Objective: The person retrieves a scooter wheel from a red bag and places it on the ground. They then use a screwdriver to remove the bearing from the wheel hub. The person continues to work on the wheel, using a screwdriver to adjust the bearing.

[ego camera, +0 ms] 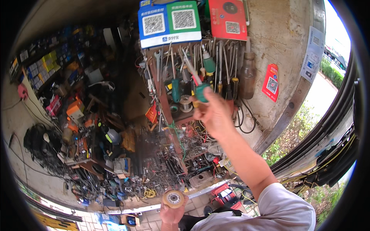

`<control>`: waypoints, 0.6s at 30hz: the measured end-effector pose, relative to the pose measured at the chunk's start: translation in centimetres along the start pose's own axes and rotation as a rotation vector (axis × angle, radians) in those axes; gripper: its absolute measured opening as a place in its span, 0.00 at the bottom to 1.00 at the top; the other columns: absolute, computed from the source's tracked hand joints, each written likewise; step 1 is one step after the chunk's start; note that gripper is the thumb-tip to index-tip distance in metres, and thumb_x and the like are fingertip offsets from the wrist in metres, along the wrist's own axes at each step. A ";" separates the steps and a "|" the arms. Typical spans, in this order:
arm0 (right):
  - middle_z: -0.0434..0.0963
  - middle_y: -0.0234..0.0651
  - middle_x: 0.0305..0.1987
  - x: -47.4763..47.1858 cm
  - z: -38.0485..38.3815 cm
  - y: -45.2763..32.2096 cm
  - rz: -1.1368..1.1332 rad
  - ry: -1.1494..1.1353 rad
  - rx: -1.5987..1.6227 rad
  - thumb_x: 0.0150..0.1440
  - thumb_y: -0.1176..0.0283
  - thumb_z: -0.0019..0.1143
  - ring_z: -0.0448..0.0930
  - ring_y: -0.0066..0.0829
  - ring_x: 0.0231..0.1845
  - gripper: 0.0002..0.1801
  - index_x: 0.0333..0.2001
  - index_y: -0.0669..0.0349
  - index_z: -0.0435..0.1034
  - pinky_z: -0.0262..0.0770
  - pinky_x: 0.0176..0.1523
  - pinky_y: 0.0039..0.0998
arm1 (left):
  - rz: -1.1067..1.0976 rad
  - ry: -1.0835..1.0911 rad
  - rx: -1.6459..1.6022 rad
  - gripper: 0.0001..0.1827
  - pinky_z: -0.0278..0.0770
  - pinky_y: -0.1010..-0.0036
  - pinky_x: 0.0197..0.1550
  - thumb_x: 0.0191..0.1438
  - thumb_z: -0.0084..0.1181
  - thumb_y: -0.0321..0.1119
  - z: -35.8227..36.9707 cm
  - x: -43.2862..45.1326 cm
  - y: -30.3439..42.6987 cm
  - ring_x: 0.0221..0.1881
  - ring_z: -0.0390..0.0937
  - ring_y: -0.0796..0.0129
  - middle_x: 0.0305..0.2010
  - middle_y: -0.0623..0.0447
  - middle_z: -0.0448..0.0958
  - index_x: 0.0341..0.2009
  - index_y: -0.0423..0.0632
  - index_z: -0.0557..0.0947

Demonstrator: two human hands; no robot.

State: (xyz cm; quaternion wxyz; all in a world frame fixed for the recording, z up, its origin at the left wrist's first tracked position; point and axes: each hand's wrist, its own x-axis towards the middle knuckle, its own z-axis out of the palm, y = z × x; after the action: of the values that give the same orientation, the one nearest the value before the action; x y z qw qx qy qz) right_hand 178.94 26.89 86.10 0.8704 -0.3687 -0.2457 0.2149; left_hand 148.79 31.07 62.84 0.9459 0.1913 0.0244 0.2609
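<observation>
My left hand [172, 212] is low in the head view, gripping a caster wheel [173, 199] with a tan rim and a metal hub. My right arm reaches up to a tool rack [162, 95]. There my right hand [212, 111] holds the green handle of a screwdriver [203, 91], its shaft slanting up to the left; the hand is blurred. Around it hang a green-handled screwdriver [175, 90], an open-ended wrench [157, 65], a green-bodied tool [208, 62] and more screwdrivers. A spool of wire [186, 104] sits on the rack just left of the hand.
A brown bottle [248, 76] hangs beside the rack, with a black cable [254, 118] below. Cluttered small parts [153, 170] cover the lower area. A red toolbox [226, 196] stands on the paving. Shelves with boxes [43, 69] are at the left.
</observation>
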 end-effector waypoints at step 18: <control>0.77 0.33 0.33 -0.3 -3.3 4.1 -0.210 0.162 -0.197 0.57 0.60 0.64 0.71 0.18 0.23 0.18 0.43 0.62 0.70 0.68 0.28 0.23 | -0.092 -0.002 -0.005 0.26 0.44 0.48 0.73 0.57 0.51 0.48 -1.5 -2.0 2.3 0.67 0.63 0.57 0.62 0.52 0.72 0.58 0.52 0.74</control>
State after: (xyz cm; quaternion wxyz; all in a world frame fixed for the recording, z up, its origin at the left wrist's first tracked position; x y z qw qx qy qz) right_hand 179.82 27.58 80.92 0.8646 -0.4409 -0.2315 0.0672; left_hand 145.73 32.37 62.16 0.9574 0.1879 0.0318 0.2170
